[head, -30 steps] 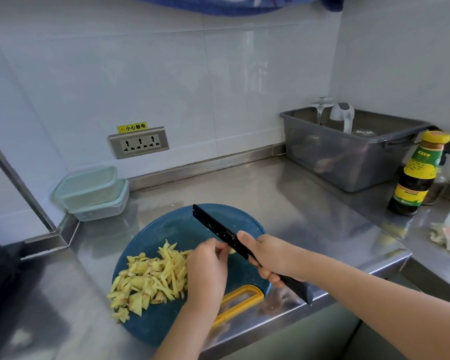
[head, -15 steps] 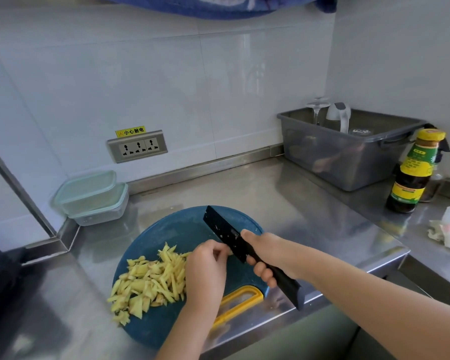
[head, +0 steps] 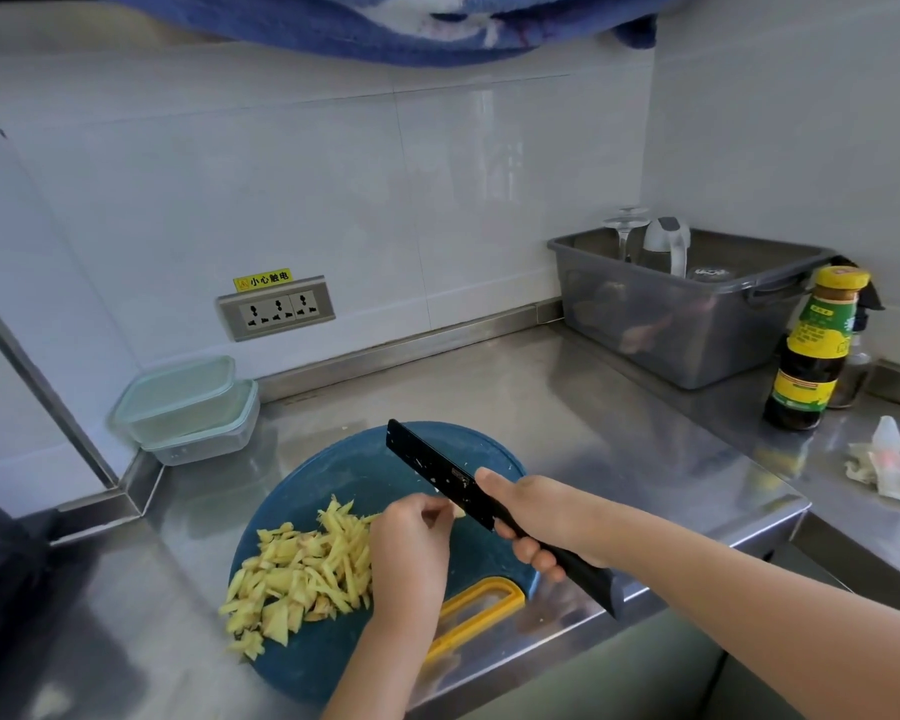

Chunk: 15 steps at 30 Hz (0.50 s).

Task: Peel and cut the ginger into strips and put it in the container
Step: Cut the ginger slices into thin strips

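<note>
A heap of yellow ginger strips and slices [head: 302,569] lies on the left half of a round blue cutting board [head: 333,480] with a yellow handle slot. My right hand [head: 536,517] grips the handle of a black knife [head: 437,470]; its blade is raised over the board and points up-left. My left hand [head: 411,548] rests at the right edge of the heap, fingertips pinched on a small pale ginger piece beside the blade. Two stacked clear containers [head: 188,407] with pale green lids stand at the back left corner.
A grey tub [head: 697,324] with a glass and a white jug stands at the back right. A dark sauce bottle [head: 811,350] and a crumpled tissue [head: 894,470] are on the right. A wall socket [head: 276,309] is behind the board. The steel counter's front edge runs close to the board.
The knife blade dipped toward the board half a second ago and is raised again now. My left hand stayed at the heap's right edge, fingers still pinched by the blade.
</note>
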Each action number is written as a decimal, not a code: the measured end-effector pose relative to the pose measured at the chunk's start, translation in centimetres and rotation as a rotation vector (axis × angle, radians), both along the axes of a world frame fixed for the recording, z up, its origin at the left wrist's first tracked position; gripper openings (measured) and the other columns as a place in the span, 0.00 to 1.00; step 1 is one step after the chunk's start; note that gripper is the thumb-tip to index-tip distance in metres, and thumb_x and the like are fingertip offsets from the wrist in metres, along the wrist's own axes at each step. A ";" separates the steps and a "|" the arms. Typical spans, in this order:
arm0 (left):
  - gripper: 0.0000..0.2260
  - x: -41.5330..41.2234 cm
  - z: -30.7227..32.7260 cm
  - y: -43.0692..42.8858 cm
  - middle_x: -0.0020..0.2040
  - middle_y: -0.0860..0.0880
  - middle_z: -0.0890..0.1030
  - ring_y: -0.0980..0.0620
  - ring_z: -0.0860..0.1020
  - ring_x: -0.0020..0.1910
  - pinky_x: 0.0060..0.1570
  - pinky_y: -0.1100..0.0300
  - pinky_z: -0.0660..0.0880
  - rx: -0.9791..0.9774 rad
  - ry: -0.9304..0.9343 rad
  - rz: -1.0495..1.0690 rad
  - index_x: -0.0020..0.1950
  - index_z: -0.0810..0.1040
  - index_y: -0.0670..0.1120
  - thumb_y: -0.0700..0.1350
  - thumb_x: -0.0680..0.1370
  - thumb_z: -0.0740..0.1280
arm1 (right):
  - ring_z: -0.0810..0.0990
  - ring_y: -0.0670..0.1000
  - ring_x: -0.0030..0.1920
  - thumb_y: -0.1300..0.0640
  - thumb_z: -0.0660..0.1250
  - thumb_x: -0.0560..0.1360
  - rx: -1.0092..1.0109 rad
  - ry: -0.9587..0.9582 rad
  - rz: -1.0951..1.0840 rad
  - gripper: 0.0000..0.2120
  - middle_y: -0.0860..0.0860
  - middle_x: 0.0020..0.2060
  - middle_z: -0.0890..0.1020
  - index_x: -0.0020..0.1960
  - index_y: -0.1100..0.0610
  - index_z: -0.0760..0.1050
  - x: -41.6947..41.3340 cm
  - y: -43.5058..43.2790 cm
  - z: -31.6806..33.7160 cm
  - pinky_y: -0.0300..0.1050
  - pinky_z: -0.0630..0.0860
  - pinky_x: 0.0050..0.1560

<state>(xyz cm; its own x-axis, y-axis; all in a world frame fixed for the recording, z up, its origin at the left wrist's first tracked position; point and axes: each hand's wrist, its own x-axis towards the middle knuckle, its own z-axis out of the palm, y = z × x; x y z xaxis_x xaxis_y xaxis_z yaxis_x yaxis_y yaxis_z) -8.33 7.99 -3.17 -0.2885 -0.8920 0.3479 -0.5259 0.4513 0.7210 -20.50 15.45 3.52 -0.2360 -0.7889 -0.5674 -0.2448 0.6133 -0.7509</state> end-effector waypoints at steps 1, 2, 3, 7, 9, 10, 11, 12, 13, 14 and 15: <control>0.04 0.1 0.0 0.0 0.40 0.53 0.83 0.62 0.77 0.37 0.35 0.76 0.68 -0.003 0.005 -0.003 0.47 0.85 0.45 0.42 0.75 0.70 | 0.62 0.47 0.20 0.35 0.50 0.79 0.000 0.006 -0.001 0.26 0.48 0.22 0.66 0.36 0.55 0.64 0.1 -0.1 0.0 0.37 0.63 0.21; 0.04 0.1 0.0 0.0 0.40 0.53 0.83 0.63 0.76 0.36 0.35 0.76 0.68 -0.005 0.011 -0.004 0.46 0.85 0.45 0.42 0.75 0.70 | 0.62 0.47 0.20 0.35 0.50 0.79 0.001 0.013 -0.002 0.26 0.48 0.22 0.66 0.37 0.55 0.65 0.1 -0.2 0.1 0.37 0.63 0.22; 0.04 0.1 0.0 0.0 0.39 0.53 0.83 0.63 0.76 0.35 0.34 0.76 0.68 -0.005 0.017 -0.006 0.45 0.85 0.45 0.42 0.75 0.70 | 0.62 0.47 0.20 0.35 0.50 0.79 0.001 0.022 -0.003 0.26 0.49 0.22 0.66 0.37 0.55 0.65 0.2 -0.3 0.1 0.38 0.63 0.22; 0.03 0.2 0.1 0.0 0.39 0.53 0.84 0.64 0.76 0.35 0.35 0.76 0.68 -0.009 0.034 -0.011 0.45 0.85 0.45 0.42 0.75 0.71 | 0.62 0.47 0.20 0.34 0.50 0.78 0.008 0.037 -0.007 0.26 0.49 0.22 0.67 0.37 0.55 0.65 0.2 -0.5 -0.1 0.38 0.64 0.22; 0.03 0.2 0.1 0.0 0.40 0.53 0.84 0.64 0.76 0.35 0.35 0.76 0.68 -0.018 0.030 -0.013 0.45 0.85 0.46 0.42 0.75 0.71 | 0.62 0.47 0.20 0.34 0.50 0.78 0.006 0.048 -0.001 0.25 0.49 0.22 0.67 0.38 0.55 0.65 0.2 -0.6 -0.2 0.38 0.64 0.22; 0.03 0.2 0.1 0.0 0.40 0.53 0.84 0.63 0.76 0.36 0.35 0.76 0.68 -0.018 0.025 -0.013 0.45 0.85 0.46 0.43 0.75 0.71 | 0.62 0.47 0.20 0.34 0.50 0.79 0.007 0.054 0.000 0.25 0.49 0.22 0.67 0.38 0.55 0.65 0.2 -0.6 -0.2 0.38 0.64 0.22; 0.03 0.2 0.1 0.0 0.40 0.53 0.84 0.63 0.76 0.36 0.35 0.76 0.68 -0.015 0.021 -0.011 0.46 0.85 0.46 0.43 0.75 0.71 | 0.62 0.47 0.20 0.34 0.50 0.79 0.009 0.058 -0.002 0.25 0.49 0.22 0.67 0.38 0.55 0.65 0.2 -0.6 -0.2 0.37 0.64 0.22; 0.04 0.1 0.1 -0.1 0.40 0.53 0.84 0.62 0.77 0.36 0.35 0.76 0.68 -0.013 0.018 -0.009 0.46 0.85 0.46 0.43 0.75 0.71 | 0.62 0.47 0.20 0.35 0.50 0.79 0.010 0.061 -0.006 0.25 0.49 0.22 0.67 0.38 0.55 0.65 0.2 -0.6 -0.2 0.37 0.64 0.22; 0.04 0.2 0.0 -0.1 0.41 0.53 0.84 0.62 0.77 0.37 0.35 0.76 0.68 -0.013 0.015 -0.006 0.46 0.85 0.46 0.43 0.75 0.71 | 0.62 0.47 0.20 0.35 0.50 0.79 0.010 0.064 -0.008 0.26 0.49 0.22 0.67 0.37 0.55 0.65 0.3 -0.5 -0.3 0.37 0.64 0.22; 0.04 0.2 -0.1 -0.1 0.41 0.53 0.84 0.62 0.78 0.37 0.35 0.76 0.68 -0.015 0.013 -0.004 0.46 0.85 0.46 0.43 0.75 0.71 | 0.62 0.47 0.20 0.35 0.50 0.79 0.009 0.072 -0.008 0.26 0.49 0.22 0.66 0.37 0.55 0.65 0.3 -0.5 -0.4 0.37 0.64 0.22; 0.04 0.2 -0.1 -0.2 0.41 0.53 0.84 0.61 0.78 0.38 0.35 0.76 0.68 -0.019 0.010 -0.006 0.46 0.85 0.46 0.43 0.75 0.71 | 0.62 0.47 0.20 0.35 0.49 0.79 0.008 0.086 -0.006 0.26 0.49 0.23 0.66 0.37 0.55 0.64 0.4 -0.6 -0.4 0.37 0.64 0.22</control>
